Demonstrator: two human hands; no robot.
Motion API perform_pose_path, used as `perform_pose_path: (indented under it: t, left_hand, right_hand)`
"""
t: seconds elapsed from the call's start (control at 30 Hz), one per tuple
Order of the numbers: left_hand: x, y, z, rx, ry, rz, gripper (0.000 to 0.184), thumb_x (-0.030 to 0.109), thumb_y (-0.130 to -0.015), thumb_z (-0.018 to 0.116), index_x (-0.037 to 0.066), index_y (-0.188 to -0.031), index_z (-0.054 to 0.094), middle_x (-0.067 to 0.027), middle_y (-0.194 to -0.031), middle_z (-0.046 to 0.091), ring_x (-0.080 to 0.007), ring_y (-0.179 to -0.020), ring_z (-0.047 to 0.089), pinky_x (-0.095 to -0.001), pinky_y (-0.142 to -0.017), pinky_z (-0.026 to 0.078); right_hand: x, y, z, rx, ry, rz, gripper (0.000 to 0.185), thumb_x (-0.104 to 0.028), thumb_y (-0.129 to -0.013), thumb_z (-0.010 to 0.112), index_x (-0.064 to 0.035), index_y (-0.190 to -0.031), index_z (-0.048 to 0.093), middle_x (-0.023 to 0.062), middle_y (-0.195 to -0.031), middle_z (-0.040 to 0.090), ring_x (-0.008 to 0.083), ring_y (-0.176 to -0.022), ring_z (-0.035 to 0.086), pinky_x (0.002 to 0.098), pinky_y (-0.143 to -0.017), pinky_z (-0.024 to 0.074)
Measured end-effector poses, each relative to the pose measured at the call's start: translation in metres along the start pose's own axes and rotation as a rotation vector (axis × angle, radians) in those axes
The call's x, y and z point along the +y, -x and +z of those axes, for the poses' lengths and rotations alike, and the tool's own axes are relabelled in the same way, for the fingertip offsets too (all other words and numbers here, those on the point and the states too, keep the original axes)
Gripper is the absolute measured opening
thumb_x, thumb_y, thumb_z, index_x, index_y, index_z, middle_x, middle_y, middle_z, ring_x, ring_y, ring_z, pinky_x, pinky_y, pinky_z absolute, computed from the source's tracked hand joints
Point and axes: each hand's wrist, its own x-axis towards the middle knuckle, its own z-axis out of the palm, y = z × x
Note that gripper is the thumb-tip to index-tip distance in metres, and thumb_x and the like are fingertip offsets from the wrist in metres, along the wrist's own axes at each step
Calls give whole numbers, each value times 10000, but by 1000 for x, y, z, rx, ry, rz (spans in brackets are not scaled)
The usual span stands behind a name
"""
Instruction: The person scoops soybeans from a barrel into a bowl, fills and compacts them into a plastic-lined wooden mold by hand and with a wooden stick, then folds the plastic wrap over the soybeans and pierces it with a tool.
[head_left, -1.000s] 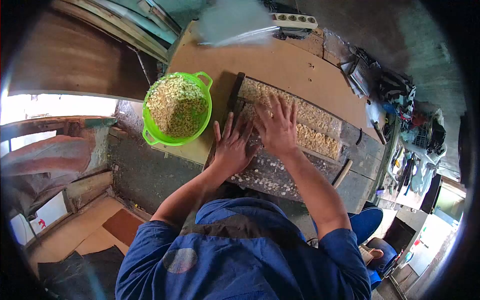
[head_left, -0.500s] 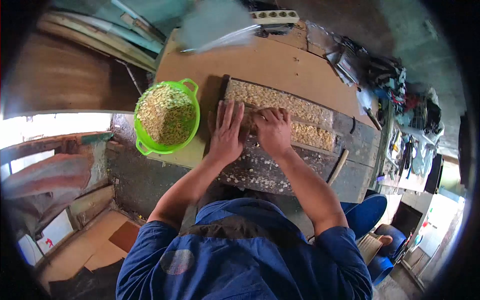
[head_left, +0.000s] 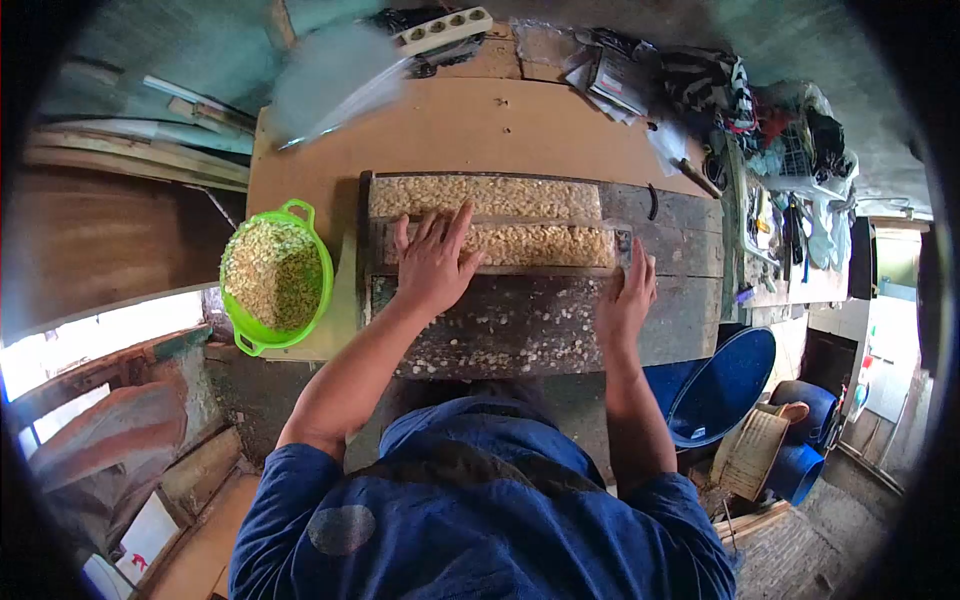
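Observation:
Two long strips of pale flat pieces lie in a dark wooden frame, the back strip (head_left: 485, 197) behind the front strip (head_left: 545, 243). My left hand (head_left: 435, 258) rests on the left part of the front strip with its fingers spread. At that strip's right end, my right hand (head_left: 627, 290) touches the edge; its fingers point away from me, slightly apart. Loose pale pieces are scattered on the dark board (head_left: 500, 310) nearer to me. A green colander (head_left: 327, 290) with more pale pieces stands to the left.
A clear plastic sheet (head_left: 335, 85) and a power strip (head_left: 445, 30) lie at the back. A stick (head_left: 700, 179) and a dark curved piece (head_left: 653, 202) lie right of the frame. Blue containers (head_left: 725, 385) stand beyond the table's right front edge.
My right hand has moved right, from near my left hand to the front strip's far end. The view has turned, so the frame now looks level, and the colander shows farther left.

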Motion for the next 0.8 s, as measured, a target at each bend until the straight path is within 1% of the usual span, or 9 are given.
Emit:
perform_pose_path:
  t: [0.07, 0.1, 0.17, 0.2, 0.3, 0.53, 0.63, 0.7, 0.8]
  left_hand:
    - [6, -3, 0, -9, 11, 10, 730, 363, -920, 632, 172, -1544, 305, -124, -1345, 562, -279, -1331, 457, -560, -1133, 133]
    - [9, -5, 0, -13, 23, 12, 712, 357, -927, 627, 166, -1538, 318, -125, -1338, 565, -274, -1325, 463, -553, -1128, 143]
    - [16, -9, -1, -16, 12, 21, 680, 351, -928, 628, 160, -1519, 352, -119, -1327, 572, -274, -1323, 466, -555, -1125, 164]
    - [18, -10, 0, -16, 5, 27, 649, 345, -930, 629, 153, -1500, 386, -113, -1316, 579, -274, -1322, 469, -557, -1122, 184]
    - [24, -15, 3, -28, 34, 32, 608, 327, -927, 630, 150, -1471, 424, -91, -1289, 594, -256, -1300, 488, -551, -1112, 205]
    - [42, -25, 9, -28, 59, 80, 500, 273, -927, 629, 132, -1391, 508, -80, -1255, 619, -233, -1244, 538, -485, -1068, 271]
    - [49, -29, 14, -16, 124, 103, 427, 237, -920, 638, 128, -1327, 570, -75, -1217, 649, -208, -1215, 565, -458, -1057, 288]
    - [52, -29, 19, -24, 101, 126, 401, 215, -922, 629, 150, -1314, 580, -26, -1228, 660, -183, -1223, 564, -442, -1071, 295]
    - [55, -32, 22, 2, 136, 131, 377, 184, -915, 631, 153, -1289, 598, -31, -1187, 682, -194, -1194, 590, -419, -1051, 333]
  right_hand:
    - [29, 4, 7, -207, 116, 195, 525, -28, -885, 547, -80, -1405, 495, 166, -1394, 514, 366, -1316, 451, 489, -1098, 303]
    - [29, 3, 7, -203, 115, 201, 525, -28, -885, 547, -80, -1405, 495, 166, -1394, 514, 366, -1316, 451, 489, -1098, 303]
    - [27, 4, 11, -336, 180, -18, 544, -22, -881, 537, -80, -1420, 485, 149, -1447, 478, 346, -1399, 383, 491, -1164, 245]
    - [25, 4, 17, -360, 143, 2, 584, 0, -864, 524, -89, -1440, 469, 149, -1480, 450, 336, -1441, 331, 494, -1200, 198]
    - [21, 2, 23, -352, 84, -17, 651, 18, -821, 524, -95, -1457, 439, 136, -1468, 457, 333, -1440, 325, 519, -1199, 186]
    - [25, -13, 24, -305, 54, -92, 564, 41, -763, 538, -103, -1305, 604, 110, -1301, 599, 321, -1236, 512, 478, -1093, 327]
    - [26, -22, 21, -339, 83, -68, 502, 27, -780, 553, -117, -1254, 635, 98, -1227, 628, 318, -1165, 546, 467, -1047, 362]
    - [26, -27, 19, -327, 69, -61, 484, 17, -789, 564, -123, -1247, 636, 101, -1210, 629, 319, -1145, 554, 464, -1037, 369]
    - [31, -31, 21, -282, 24, -18, 439, -1, -806, 587, -129, -1221, 648, 98, -1163, 642, 316, -1110, 572, 456, -1018, 382]
